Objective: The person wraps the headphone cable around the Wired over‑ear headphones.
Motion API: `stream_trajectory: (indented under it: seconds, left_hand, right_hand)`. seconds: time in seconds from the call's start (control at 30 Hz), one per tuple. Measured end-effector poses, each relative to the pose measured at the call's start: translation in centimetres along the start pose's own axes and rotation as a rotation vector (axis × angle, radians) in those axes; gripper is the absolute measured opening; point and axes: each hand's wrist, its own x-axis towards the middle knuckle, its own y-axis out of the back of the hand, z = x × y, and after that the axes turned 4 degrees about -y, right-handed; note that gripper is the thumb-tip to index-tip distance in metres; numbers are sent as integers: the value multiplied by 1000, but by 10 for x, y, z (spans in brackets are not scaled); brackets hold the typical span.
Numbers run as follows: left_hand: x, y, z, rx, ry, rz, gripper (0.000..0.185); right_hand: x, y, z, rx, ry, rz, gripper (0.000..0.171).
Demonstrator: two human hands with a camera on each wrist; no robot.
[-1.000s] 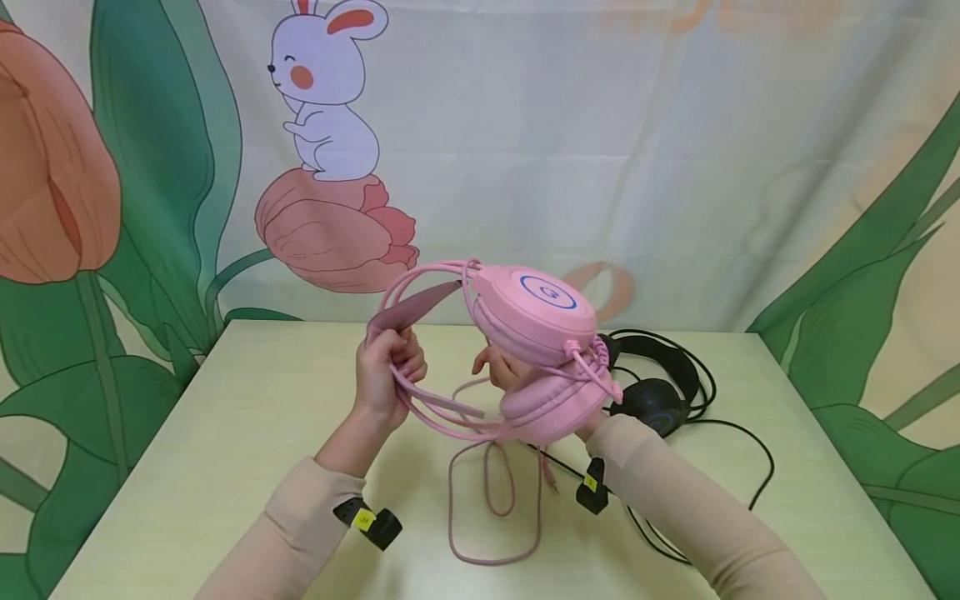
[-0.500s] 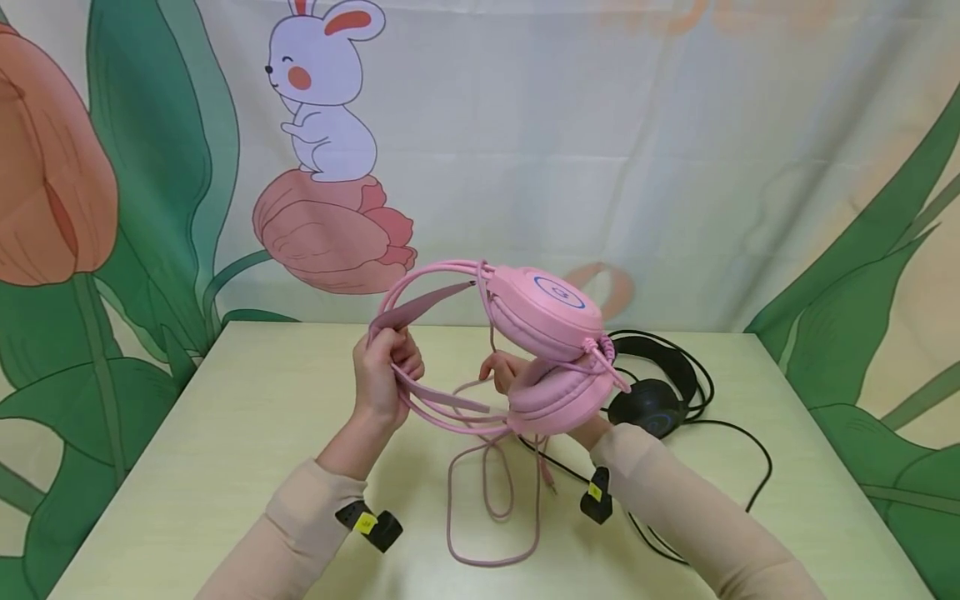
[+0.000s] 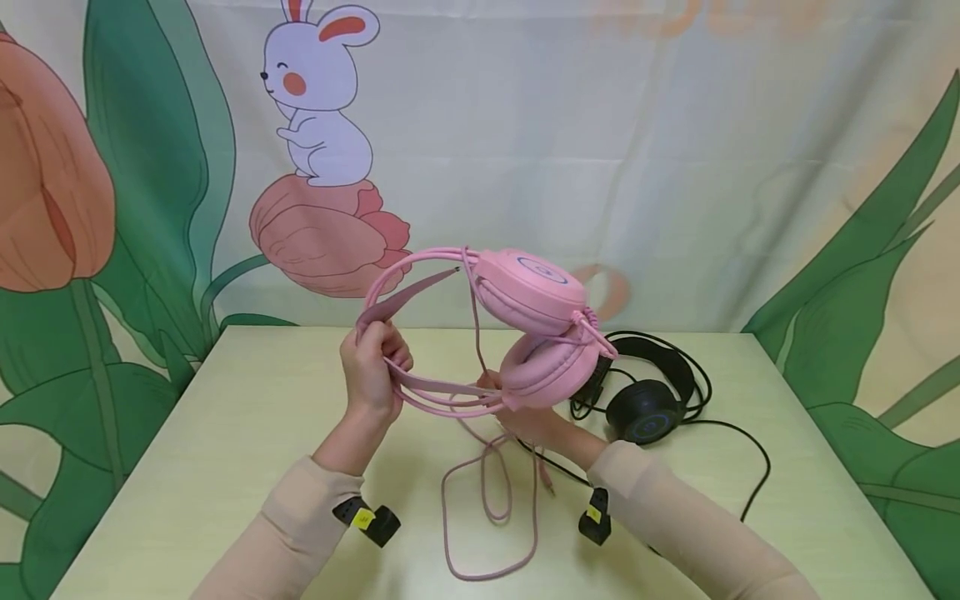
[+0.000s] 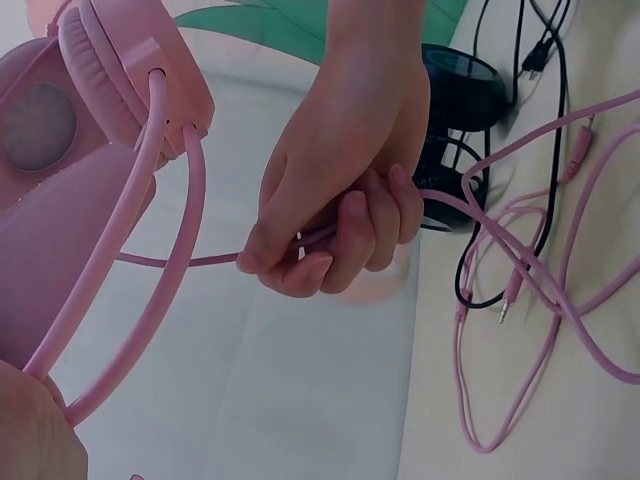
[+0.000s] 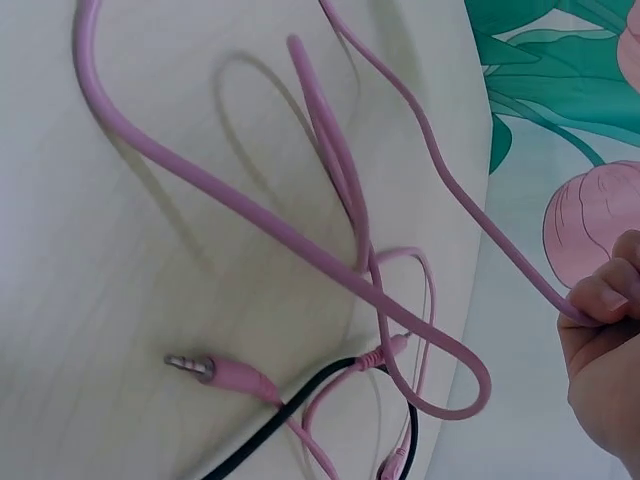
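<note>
Head view: left hand (image 3: 371,371) is clenched round the headband (image 3: 405,297) of the pink headset (image 3: 532,292), held above the table (image 3: 247,400), long axis roughly sideways, earcups nearer the right hand (image 3: 528,422). Left wrist: right fingers curl round the pink cable (image 4: 212,260), headset off past the thumb. Right wrist: plug (image 5: 237,376) sits well apart from that fist.

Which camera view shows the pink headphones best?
The head view: the pink headphones show both ear cups and the headband, partly covered by the left hand. The left wrist view crops them; the right wrist view catches only their cable and plugs.
</note>
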Motion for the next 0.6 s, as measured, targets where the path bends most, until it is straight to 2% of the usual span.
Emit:
stream_trajectory:
  seconds: [0.1, 0.13, 0.23, 0.33, 0.4, 0.53, 0.6]
  left_hand:
    - [1, 2, 0, 27, -7, 43, 17]
    - [1, 3, -1, 32, -10, 54, 16]
    - [3, 5, -2, 43, -20, 82, 15]
    - [5, 8, -3, 51, -29, 99, 16]
    - [7, 10, -4, 62, -34, 112, 16]
    - [8, 12, -6, 81, -38, 142, 17]
    - [9, 12, -6, 96, -36, 161, 16]
  right_hand:
    - [-3, -4, -13, -125, -124, 43, 22]
    - [-3, -4, -34, -152, -190, 44, 20]
    - [-3, -6, -55, -167, -295, 55, 17]
    - [-4, -6, -58, -178, -299, 69, 21]
    - [-4, -7, -48, -195, -288, 76, 25]
    - [-5, -9, -47, -219, -250, 82, 35]
    - [-5, -10, -48, -234, -262, 83, 40]
